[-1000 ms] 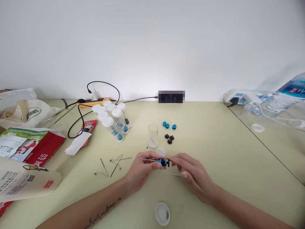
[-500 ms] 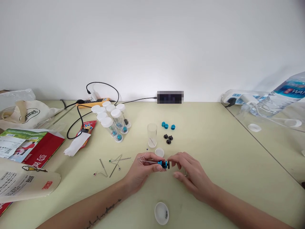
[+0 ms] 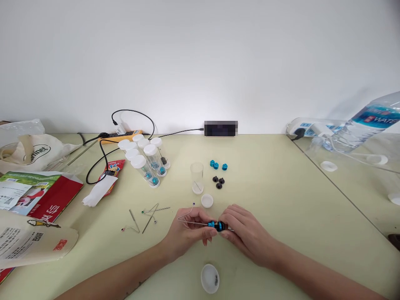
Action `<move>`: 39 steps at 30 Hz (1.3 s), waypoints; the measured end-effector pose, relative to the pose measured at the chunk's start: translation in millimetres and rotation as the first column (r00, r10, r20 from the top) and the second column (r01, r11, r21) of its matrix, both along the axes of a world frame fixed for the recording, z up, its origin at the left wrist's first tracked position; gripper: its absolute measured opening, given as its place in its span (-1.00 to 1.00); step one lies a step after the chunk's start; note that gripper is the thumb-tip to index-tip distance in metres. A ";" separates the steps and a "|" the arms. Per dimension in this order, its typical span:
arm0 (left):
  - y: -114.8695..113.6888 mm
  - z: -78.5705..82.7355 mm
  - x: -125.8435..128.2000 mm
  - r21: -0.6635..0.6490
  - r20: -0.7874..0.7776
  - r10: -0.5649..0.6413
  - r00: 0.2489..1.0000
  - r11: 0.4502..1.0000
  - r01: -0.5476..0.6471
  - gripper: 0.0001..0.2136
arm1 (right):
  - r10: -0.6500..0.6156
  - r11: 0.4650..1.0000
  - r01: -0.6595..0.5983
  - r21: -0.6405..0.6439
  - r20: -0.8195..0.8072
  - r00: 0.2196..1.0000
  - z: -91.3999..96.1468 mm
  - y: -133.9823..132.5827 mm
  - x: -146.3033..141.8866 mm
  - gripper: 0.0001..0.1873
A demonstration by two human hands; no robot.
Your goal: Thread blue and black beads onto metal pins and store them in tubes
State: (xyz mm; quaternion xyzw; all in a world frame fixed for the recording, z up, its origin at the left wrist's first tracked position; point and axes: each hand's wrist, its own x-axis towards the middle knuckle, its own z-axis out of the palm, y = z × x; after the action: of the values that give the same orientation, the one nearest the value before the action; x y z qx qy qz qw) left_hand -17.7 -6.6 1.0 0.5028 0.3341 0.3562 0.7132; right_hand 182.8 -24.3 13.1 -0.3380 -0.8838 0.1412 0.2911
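My left hand [image 3: 187, 234] pinches a thin bent metal pin [image 3: 190, 219] threaded with blue and black beads [image 3: 218, 226]. My right hand [image 3: 245, 233] meets it from the right, fingers closed on the bead end of the same pin. Both hands hover low over the pale green table [image 3: 275, 196]. Just beyond them lie a small white cap [image 3: 206, 201] and an open clear vial [image 3: 196, 177]. Three loose blue beads [image 3: 218, 165] and three black beads [image 3: 218, 181] lie farther back.
Several white-capped vials [image 3: 142, 160] stand at the left, loose pins [image 3: 146, 214] in front of them. A white dish [image 3: 210, 278] sits near the front edge. Bags and a red box [image 3: 40, 196] crowd the far left. A power strip [image 3: 120, 135], cables and a water bottle [image 3: 368, 125] line the back.
Both hands with the beaded pin have come a little nearer to me and lower. My right hand has closed in onto the beads; the tweezers-like pins beneath it no longer show.
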 end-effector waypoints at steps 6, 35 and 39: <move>0.6 4.6 1.0 0.099 0.001 0.007 1.000 0.995 -0.008 -0.86 | -0.011 1.000 0.011 0.016 0.015 1.000 -1.5 0.9 -0.6 -0.64; 38.1 17.0 -10.8 0.591 0.019 0.588 0.808 0.646 -0.484 -0.71 | -0.268 0.810 0.346 0.474 -0.226 0.936 134.0 0.2 12.1 -0.79; 50.4 3.2 -3.6 0.569 -0.202 0.477 0.855 0.768 -0.294 -0.56 | -0.293 0.799 0.406 0.443 -0.303 0.907 131.6 -0.5 11.6 -0.83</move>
State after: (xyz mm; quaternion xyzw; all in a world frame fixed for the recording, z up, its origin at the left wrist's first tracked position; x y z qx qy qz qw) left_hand -21.2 43.8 4.2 0.6481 0.4389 0.4827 0.3930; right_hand 194.4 -24.8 144.8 -0.3919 -0.7740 -0.1108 0.4848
